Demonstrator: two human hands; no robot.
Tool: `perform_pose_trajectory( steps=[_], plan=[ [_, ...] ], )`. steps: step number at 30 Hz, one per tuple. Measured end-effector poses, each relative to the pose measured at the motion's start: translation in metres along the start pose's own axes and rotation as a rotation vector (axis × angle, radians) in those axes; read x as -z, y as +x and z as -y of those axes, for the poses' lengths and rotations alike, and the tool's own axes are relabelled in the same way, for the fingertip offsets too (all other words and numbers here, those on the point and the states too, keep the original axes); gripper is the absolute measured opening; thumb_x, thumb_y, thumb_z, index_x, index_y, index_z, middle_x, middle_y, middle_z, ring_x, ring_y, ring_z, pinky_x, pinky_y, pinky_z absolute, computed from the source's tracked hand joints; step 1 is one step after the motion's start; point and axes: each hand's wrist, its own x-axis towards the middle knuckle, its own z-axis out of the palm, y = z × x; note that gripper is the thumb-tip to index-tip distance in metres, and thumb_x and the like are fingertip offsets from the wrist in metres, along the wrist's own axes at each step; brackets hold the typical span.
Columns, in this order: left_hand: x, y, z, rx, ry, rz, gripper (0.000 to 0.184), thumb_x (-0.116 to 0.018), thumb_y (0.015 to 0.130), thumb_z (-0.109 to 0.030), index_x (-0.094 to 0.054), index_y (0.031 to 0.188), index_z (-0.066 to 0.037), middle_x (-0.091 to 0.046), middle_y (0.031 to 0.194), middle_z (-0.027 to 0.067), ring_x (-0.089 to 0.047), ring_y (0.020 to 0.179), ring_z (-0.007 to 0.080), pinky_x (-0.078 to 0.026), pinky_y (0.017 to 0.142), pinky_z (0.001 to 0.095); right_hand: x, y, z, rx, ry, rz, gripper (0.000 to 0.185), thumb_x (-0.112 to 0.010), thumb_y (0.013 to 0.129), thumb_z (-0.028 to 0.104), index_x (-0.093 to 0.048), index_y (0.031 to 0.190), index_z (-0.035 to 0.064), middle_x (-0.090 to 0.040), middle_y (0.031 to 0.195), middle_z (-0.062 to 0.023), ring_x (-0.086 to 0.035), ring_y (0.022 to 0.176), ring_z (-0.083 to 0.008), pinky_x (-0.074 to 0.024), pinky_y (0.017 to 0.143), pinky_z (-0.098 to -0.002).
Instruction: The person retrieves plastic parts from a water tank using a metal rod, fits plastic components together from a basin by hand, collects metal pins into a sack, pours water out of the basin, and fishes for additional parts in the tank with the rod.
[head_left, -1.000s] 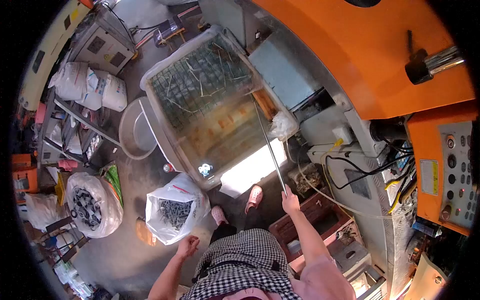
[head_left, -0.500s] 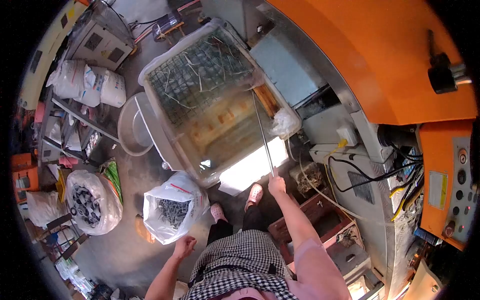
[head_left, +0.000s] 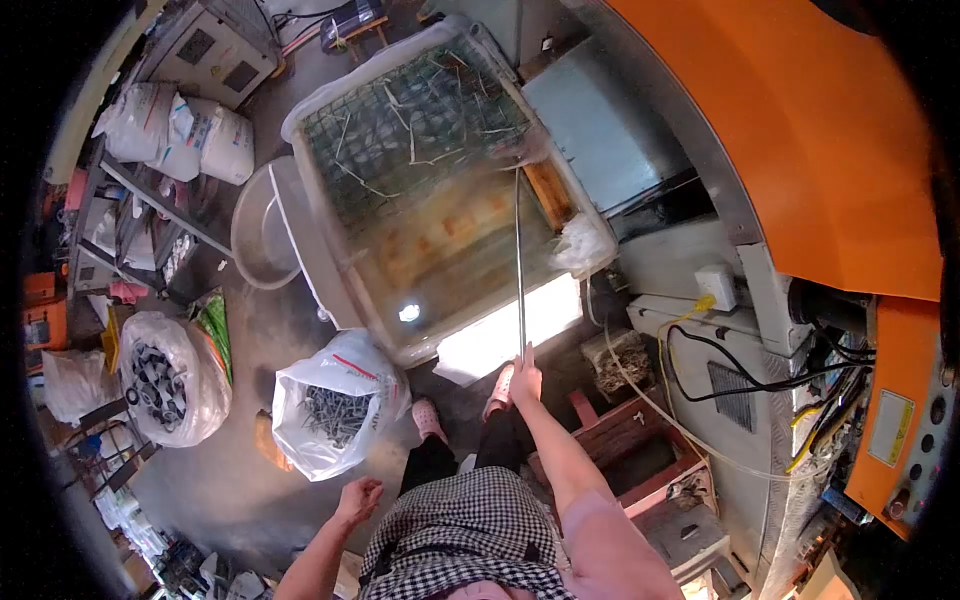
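Note:
My right hand (head_left: 526, 384) is closed around the near end of a long thin metal rod (head_left: 521, 265). The rod reaches away from me over a large white-rimmed tank (head_left: 395, 352) of murky water. Its far end meets the water beside an orange-brown block (head_left: 549, 196) along the tank's right side. Across the far half of the tank lies a dark wire mesh (head_left: 350, 150) with several pale thin strips (head_left: 411, 135) on it. My left hand (head_left: 358, 498) hangs empty, fingers loosely bent and partly apart, near a white plastic bag (head_left: 374, 375) of small grey parts (head_left: 338, 415).
Left of the tank are a round tub (head_left: 262, 245), another bag (head_left: 205, 400) with dark ring-shaped parts, and a metal rack (head_left: 165, 207). An orange machine (head_left: 800, 130) flanks the right side. A reddish open box (head_left: 590, 445) and a trailing hose (head_left: 660, 398) lie by my right arm.
My right hand has moved left and slightly nearer me, and the rod now stands straighter in view. My left hand has shifted slightly left and down. The camera view has also shifted.

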Motion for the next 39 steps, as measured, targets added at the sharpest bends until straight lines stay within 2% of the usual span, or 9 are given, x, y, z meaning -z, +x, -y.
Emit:
perform_pose_trajectory(
  steps=[8,12,18,19,23,25,27,31,39],
  plan=[
    [-0.005,0.016,-0.018,-0.127,0.206,-0.037,0.021,-0.058,0.084,-0.020,-0.062,0.094,-0.002,-0.065,0.077,0.0125,-0.064,0.063,0.0173,-0.049,0.058,0.0301,0.001,0.004,0.033,0.031,0.224,-0.003,0.041,-0.042,0.091,0.025,-0.044,0.122,-0.0032,-0.056,0.107,-0.0276,-0.053,0.100,-0.0423,-0.0430,0.084,-0.0448],
    [-0.029,0.037,-0.102,-0.213,-0.102,0.013,0.027,-0.057,0.086,-0.027,-0.059,0.096,-0.002,-0.059,0.066,0.0069,-0.056,0.057,0.0138,-0.045,0.053,0.0294,-0.010,-0.024,0.044,-0.034,0.728,0.356,0.034,-0.039,0.094,0.027,-0.039,0.114,-0.0005,-0.053,0.062,-0.0090,-0.057,0.046,-0.0173,-0.0450,0.043,-0.0258],
    [-0.055,0.123,-0.181,-0.022,-0.712,0.215,0.035,-0.045,0.092,-0.035,-0.045,0.112,-0.006,-0.053,0.077,0.0067,-0.057,0.056,0.0156,-0.051,0.046,0.0297,-0.039,-0.063,0.076,-0.001,0.812,0.394,0.032,-0.038,0.095,0.025,-0.036,0.116,0.0004,-0.060,0.080,-0.0121,-0.060,0.082,-0.0188,-0.0466,0.077,-0.0304],
    [-0.051,0.131,-0.189,-0.003,-0.805,0.298,0.035,-0.044,0.092,-0.035,-0.044,0.112,-0.006,-0.052,0.079,0.0066,-0.058,0.057,0.0168,-0.053,0.046,0.0305,-0.042,-0.066,0.077,0.018,0.518,0.342,0.034,-0.038,0.096,0.027,-0.039,0.117,0.0002,-0.061,0.087,-0.0137,-0.059,0.085,-0.0173,-0.0462,0.077,-0.0285],
    [-0.081,0.185,-0.152,-0.265,-0.545,-0.114,0.030,-0.050,0.091,-0.030,-0.054,0.106,-0.004,-0.056,0.076,0.0073,-0.056,0.056,0.0142,-0.046,0.048,0.0284,-0.069,-0.060,0.073,-0.021,0.640,0.431,0.035,-0.037,0.096,0.028,-0.045,0.116,0.0007,-0.057,0.103,-0.0139,-0.057,0.092,-0.0171,-0.0453,0.078,-0.0275],
    [-0.065,0.178,-0.143,-0.278,-0.463,-0.103,0.031,-0.048,0.091,-0.031,-0.054,0.101,-0.002,-0.058,0.077,0.0101,-0.057,0.056,0.0192,-0.043,0.051,0.0340,-0.070,-0.066,0.077,0.000,0.787,0.491,0.035,-0.037,0.096,0.028,-0.046,0.116,0.0013,-0.056,0.106,-0.0131,-0.057,0.093,-0.0169,-0.0453,0.079,-0.0269],
    [-0.060,0.191,-0.099,-0.576,0.069,-0.537,0.030,-0.047,0.092,-0.032,-0.052,0.097,-0.002,-0.059,0.076,0.0146,-0.059,0.061,0.0302,-0.045,0.055,0.0405,-0.064,-0.075,0.080,-0.080,0.660,0.521,0.036,-0.038,0.095,0.028,-0.048,0.118,0.0022,-0.057,0.106,-0.0108,-0.057,0.095,-0.0152,-0.0453,0.079,-0.0256],
    [-0.037,0.213,-0.053,-0.484,0.091,-0.407,0.024,-0.051,0.088,-0.028,-0.049,0.097,-0.006,-0.059,0.082,0.0225,-0.056,0.082,0.0399,-0.044,0.070,0.0483,-0.058,-0.094,0.063,-0.116,0.397,0.476,0.032,-0.043,0.094,0.026,-0.053,0.113,0.0023,-0.061,0.095,-0.0093,-0.061,0.085,-0.0150,-0.0484,0.067,-0.0227],
    [-0.022,0.279,-0.089,-0.456,0.122,-0.282,0.021,-0.050,0.088,-0.026,-0.047,0.094,-0.006,-0.060,0.080,0.0197,-0.058,0.076,0.0396,-0.044,0.063,0.0498,-0.088,-0.117,-0.007,-0.240,0.328,0.484,0.028,-0.051,0.091,0.027,-0.056,0.104,0.0025,-0.061,0.083,-0.0074,-0.062,0.071,-0.0133,-0.0491,0.061,-0.0236]
  ],
)
